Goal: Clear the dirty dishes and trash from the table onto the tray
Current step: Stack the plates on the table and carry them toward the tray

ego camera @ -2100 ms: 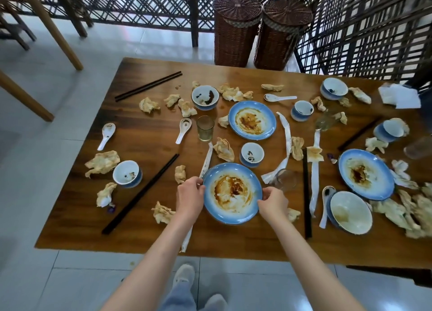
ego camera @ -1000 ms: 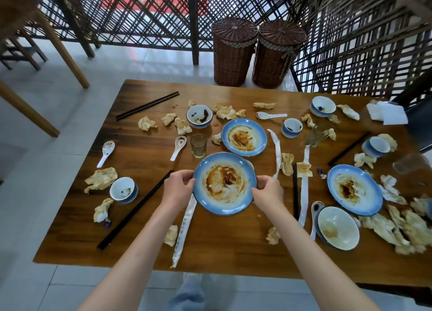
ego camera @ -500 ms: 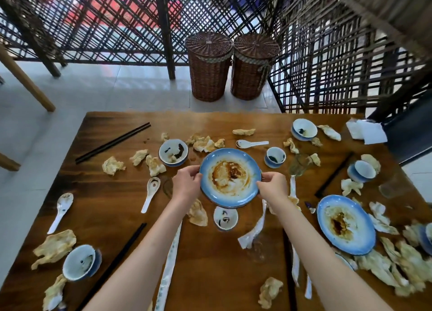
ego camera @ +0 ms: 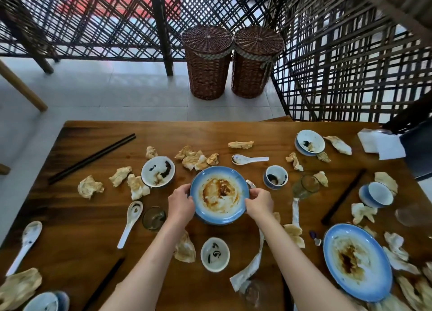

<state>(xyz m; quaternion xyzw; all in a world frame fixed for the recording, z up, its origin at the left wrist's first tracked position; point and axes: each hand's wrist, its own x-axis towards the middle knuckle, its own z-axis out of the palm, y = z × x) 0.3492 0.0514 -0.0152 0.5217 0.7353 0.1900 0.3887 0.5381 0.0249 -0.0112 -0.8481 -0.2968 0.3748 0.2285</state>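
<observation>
Two bare forearms reached in from the bottom edge of the head view, with no sleeve showing on either one up to where the frame cut them off. The left hand [ego camera: 181, 202] and the right hand [ego camera: 259, 201] wore no gloves, and no rings, watch or bracelet could be seen on the fingers or wrists. Both arms were slim and smooth, without visible markings. The fingernails were too small to make out.
</observation>
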